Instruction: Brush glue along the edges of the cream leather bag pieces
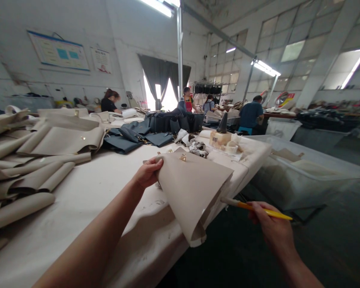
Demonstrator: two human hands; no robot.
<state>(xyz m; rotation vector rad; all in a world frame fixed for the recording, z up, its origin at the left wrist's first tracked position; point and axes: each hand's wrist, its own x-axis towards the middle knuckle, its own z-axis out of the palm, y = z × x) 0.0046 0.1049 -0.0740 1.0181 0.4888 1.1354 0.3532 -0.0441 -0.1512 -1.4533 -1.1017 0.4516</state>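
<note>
Left hand: The left hand is clenched on the upper left corner of a beige leather bag panel, with the fingers curling over its edge and the forearm reaching in from the lower left.

Right hand: The right hand is grasping a yellow-barrelled tool much as one grips a pen. It is hanging out past the table's edge, over the dark floor.

Panel: The panel is bowing in a curve, lifted clear of the table near the left hand. Its lower end is drooping past the table edge toward the person. A gold metal fitting is sitting on its upper face, close to the top edge.

Long axis: The panel's length is running from the far top edge down toward the person, roughly across the line between the two hands.

Nearest hand: The left hand is the one on the panel. The right hand is on the panel's right side, with the tool's pale tip pointing at that edge. The tip is just beside the edge, and I cannot tell whether they are touching.

Table: A white-topped table is carrying a stack of beige leather panels to the left and navy leather panels further off.

Nearby: A clear plastic bin is standing to the right of the table, and a co-worker in a blue shirt is working further back.
</note>
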